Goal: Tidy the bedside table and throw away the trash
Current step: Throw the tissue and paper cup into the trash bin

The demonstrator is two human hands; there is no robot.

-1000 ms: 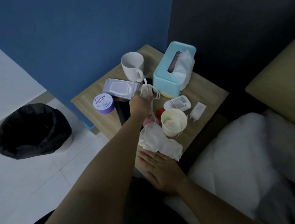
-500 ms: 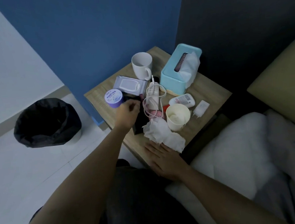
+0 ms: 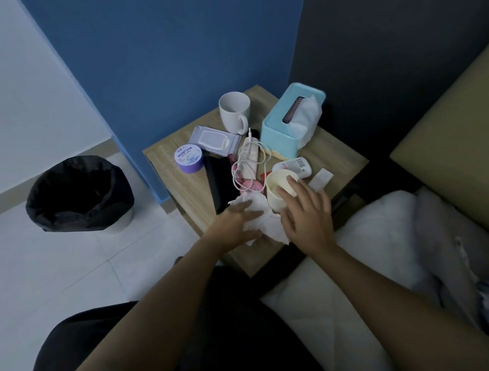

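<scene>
A: Which step?
B: Trash pickup: flat left hand (image 3: 233, 224) rests on crumpled white tissue (image 3: 258, 210), just beside spread right hand (image 3: 308, 212) touching cream paper cup (image 3: 276, 193).
A: Next?
B: Probably gripping both; black-lined bin (image 3: 77, 195) sits well left of them.

Both bare forearms rise from the bottom edge and converge just below the centre of the frame. The left hand (image 3: 234, 224) lies palm down, its fingers fairly straight and pointing right toward the other hand. The right hand (image 3: 307, 212), just beside it, is palm down too, with its fingers spread and reaching up the frame. The two hands are close but apart.
</scene>
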